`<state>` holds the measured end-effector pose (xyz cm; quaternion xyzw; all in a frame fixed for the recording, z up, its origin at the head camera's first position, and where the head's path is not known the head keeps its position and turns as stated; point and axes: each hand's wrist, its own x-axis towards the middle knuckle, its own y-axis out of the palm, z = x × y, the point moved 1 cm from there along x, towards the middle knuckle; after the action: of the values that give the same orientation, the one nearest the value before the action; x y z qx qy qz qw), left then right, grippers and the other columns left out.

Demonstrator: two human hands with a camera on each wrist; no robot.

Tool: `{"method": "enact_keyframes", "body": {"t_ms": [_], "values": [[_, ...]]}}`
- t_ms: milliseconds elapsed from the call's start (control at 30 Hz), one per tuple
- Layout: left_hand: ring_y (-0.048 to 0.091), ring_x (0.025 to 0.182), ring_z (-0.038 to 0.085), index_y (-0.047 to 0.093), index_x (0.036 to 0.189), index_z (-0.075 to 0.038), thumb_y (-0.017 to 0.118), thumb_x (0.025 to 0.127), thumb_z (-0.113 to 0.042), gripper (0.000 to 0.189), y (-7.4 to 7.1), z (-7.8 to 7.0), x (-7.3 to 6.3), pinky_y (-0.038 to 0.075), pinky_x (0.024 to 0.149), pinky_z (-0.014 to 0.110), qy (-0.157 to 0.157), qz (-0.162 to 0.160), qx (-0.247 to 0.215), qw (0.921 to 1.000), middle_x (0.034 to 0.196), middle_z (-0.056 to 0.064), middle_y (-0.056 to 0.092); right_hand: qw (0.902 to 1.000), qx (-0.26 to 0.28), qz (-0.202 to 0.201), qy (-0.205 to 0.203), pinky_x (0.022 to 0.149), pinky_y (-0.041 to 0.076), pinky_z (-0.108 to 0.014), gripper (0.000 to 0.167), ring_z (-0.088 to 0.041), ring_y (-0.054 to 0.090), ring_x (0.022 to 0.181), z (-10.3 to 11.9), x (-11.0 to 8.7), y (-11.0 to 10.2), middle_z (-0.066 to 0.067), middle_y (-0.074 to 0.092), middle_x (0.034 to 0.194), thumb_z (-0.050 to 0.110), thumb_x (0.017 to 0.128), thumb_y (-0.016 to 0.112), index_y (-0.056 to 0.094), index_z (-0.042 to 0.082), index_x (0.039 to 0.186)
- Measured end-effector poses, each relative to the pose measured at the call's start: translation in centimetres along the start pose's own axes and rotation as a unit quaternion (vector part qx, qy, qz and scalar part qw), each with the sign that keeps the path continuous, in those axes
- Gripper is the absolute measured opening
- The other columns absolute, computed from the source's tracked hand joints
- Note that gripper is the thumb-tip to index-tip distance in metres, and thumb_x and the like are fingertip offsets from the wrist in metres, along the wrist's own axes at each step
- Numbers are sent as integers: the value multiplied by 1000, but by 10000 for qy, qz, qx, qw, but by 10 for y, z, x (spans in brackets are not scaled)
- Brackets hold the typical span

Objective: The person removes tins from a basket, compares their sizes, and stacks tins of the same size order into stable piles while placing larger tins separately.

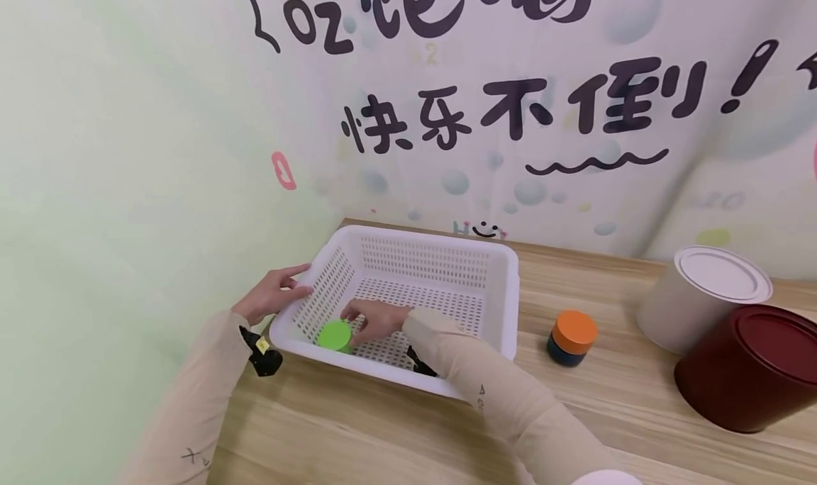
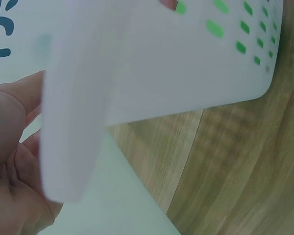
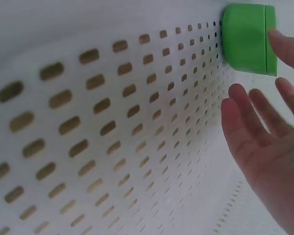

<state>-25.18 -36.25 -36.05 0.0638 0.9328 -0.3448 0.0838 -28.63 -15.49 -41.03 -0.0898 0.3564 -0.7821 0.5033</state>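
Note:
A white plastic basket (image 1: pixel 418 382) with slotted walls stands on the wooden table. At its left rim, my left hand (image 1: pixel 271 293) holds the edge between thumb and fingers; in the left wrist view the rim hides part of that hand (image 2: pixel 14 161). A round green container (image 1: pixel 335 335) sits inside the basket's front left corner. My right hand (image 1: pixel 378 320) is inside the basket just beside it, fingers spread and loosely bent. In the right wrist view the thumb is by the lid of the green container (image 3: pixel 245 39), and the palm holds nothing.
Right of the basket stands a small jar (image 1: pixel 573 335) with an orange top and dark blue base. Farther right are a white canister (image 1: pixel 702 297) and a dark red canister (image 1: pixel 749 368). A printed curtain (image 1: pixel 447 173) hangs behind the table (image 1: pixel 357 428).

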Motion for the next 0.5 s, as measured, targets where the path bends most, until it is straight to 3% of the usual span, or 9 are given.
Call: {"method": "enact_keyframes", "body": {"t_ms": [133,300,500], "values": [[58,75,20,24,139,-4,54,88,-19,61,0,0,1,48,65,32,25,3,-11,10000,96,19,54,9997,124,145,-125,85,39,-22,56,-20,51,105,1,0,-1,-9,42,130,10,82,62,37,10,133],[58,75,20,23,140,-5,54,88,-19,62,0,0,1,49,65,33,-6,11,-57,10000,96,19,54,9997,-60,178,-158,81,40,-21,60,-16,53,98,-1,1,-1,-6,50,117,12,79,66,40,12,133],[58,75,20,23,140,-5,55,88,-20,62,1,-1,1,49,65,32,-76,7,-32,10000,96,18,53,9994,-224,196,154,79,39,-23,57,-16,49,100,0,-4,-1,-3,50,108,20,76,70,45,15,127]]}}
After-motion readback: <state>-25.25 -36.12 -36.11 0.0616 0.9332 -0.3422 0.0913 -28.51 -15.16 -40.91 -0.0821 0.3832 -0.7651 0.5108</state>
